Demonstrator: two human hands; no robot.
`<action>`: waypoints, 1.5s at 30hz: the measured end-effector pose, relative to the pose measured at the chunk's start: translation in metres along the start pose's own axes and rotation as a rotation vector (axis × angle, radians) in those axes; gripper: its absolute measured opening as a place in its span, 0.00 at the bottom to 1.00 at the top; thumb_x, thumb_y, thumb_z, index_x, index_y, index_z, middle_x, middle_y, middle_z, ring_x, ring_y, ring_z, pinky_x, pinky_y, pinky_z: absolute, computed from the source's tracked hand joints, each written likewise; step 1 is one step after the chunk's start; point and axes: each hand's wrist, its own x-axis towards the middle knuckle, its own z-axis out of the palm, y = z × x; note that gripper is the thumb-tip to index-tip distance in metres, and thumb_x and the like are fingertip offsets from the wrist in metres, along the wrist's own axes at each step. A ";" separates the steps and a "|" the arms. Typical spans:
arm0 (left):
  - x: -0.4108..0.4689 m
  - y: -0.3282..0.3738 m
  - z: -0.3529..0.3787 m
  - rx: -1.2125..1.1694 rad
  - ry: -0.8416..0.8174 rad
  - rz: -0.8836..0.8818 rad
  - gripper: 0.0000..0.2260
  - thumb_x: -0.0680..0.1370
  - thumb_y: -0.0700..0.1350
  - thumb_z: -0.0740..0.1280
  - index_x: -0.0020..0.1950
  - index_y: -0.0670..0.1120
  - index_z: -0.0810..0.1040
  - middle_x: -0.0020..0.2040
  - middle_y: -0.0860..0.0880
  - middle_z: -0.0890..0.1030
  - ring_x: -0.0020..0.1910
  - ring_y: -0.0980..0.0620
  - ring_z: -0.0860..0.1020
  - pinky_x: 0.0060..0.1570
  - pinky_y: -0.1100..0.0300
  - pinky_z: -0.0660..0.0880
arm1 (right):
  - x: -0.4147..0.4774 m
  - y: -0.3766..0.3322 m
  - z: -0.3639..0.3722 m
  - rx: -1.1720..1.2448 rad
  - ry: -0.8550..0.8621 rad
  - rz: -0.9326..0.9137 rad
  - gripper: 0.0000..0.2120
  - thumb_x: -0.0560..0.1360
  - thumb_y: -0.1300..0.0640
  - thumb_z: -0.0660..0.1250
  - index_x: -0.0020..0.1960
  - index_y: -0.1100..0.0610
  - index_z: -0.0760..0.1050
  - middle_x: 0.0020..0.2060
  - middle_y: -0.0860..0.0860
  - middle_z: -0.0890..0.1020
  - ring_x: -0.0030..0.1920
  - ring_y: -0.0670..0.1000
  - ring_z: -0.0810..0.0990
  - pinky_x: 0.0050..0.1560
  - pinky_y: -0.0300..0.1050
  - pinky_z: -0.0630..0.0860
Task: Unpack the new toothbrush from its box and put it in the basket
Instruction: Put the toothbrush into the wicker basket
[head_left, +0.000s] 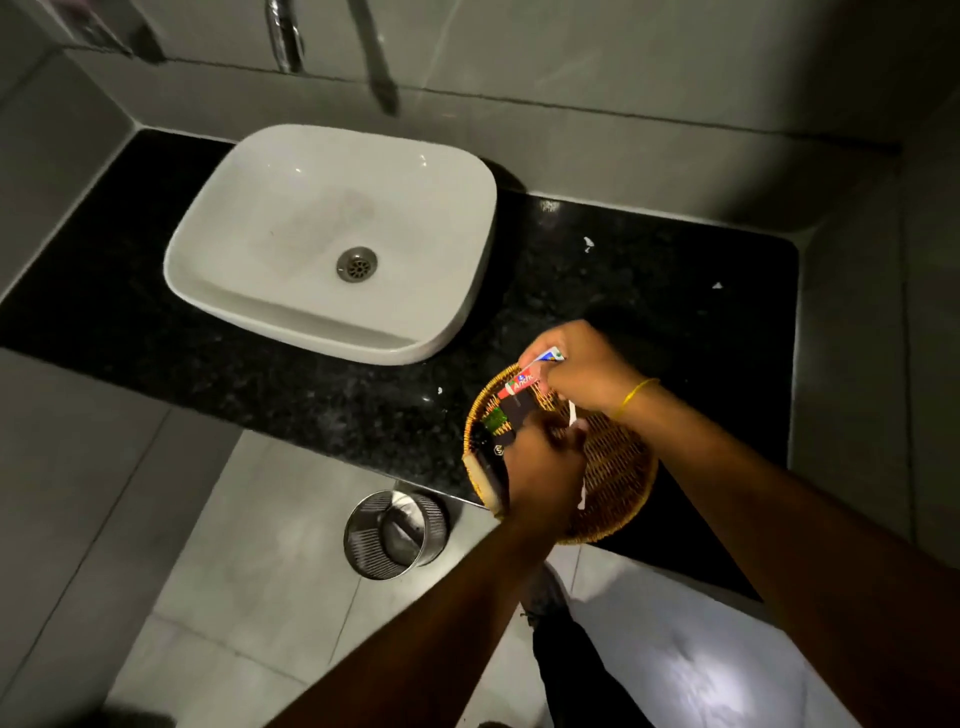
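Apparently halfway out of its box (525, 382): toothbrush (572, 414), white, seen only as a thin piece under the right wrist, above the basket (618, 467). Right hand (584, 366) clamped on the red-and-white box end. Left hand (540, 467) closed too, maybe on the handle, but blurred, so cannot tell for sure. Basket on the dark tabletop (260, 364), near the white sink (208, 260). Step in hand: pulling out. Next: free the brush fully, lay it down inside the basket.

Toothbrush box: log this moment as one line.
right hand: holds toothbrush box | left hand: over wicker basket, grip unclear | basket: countertop edge | sink: empty
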 end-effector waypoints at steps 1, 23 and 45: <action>0.006 0.000 0.001 0.021 -0.015 0.022 0.12 0.80 0.53 0.70 0.55 0.45 0.82 0.48 0.37 0.87 0.51 0.33 0.86 0.54 0.38 0.83 | 0.004 -0.001 -0.001 -0.018 -0.034 -0.001 0.14 0.70 0.69 0.70 0.45 0.51 0.85 0.31 0.46 0.82 0.31 0.41 0.78 0.30 0.35 0.71; 0.068 0.023 0.019 0.549 -0.267 -0.009 0.15 0.79 0.40 0.72 0.64 0.37 0.80 0.60 0.39 0.86 0.60 0.39 0.86 0.59 0.47 0.84 | -0.045 0.054 -0.004 -0.964 -0.199 -0.125 0.15 0.82 0.52 0.61 0.66 0.55 0.77 0.64 0.54 0.82 0.70 0.56 0.74 0.78 0.56 0.60; -0.043 0.043 -0.093 0.787 0.063 0.479 0.15 0.76 0.50 0.66 0.58 0.43 0.77 0.54 0.35 0.86 0.55 0.30 0.84 0.51 0.43 0.81 | -0.122 -0.016 0.000 -0.912 0.169 -0.342 0.28 0.62 0.50 0.71 0.62 0.49 0.72 0.60 0.51 0.76 0.61 0.57 0.78 0.64 0.59 0.74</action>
